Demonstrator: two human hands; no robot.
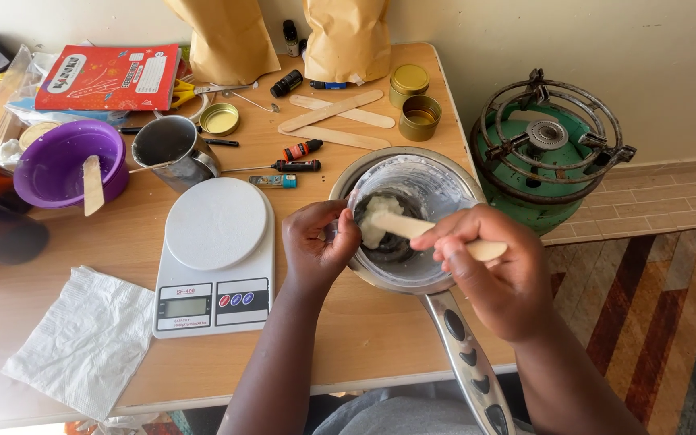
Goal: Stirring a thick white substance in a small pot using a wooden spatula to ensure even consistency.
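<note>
Head view: my left hand (pixel 316 246) grips the clear cup (pixel 412 193) inside the saucepan (pixel 445 282); my right hand (pixel 493 270) clasps the wooden stick (pixel 412 228), wax (pixel 376 217) mostly unmelted, I judge.

three flat wooden sticks (pixel 338 121), two gold tins (pixel 409 79), one scale (pixel 215 256).

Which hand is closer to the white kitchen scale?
The left hand. It grips the rim of the clear bowl, just right of the white scale. The right hand holds the wooden stick on the bowl's far side, farther from the scale.
</note>
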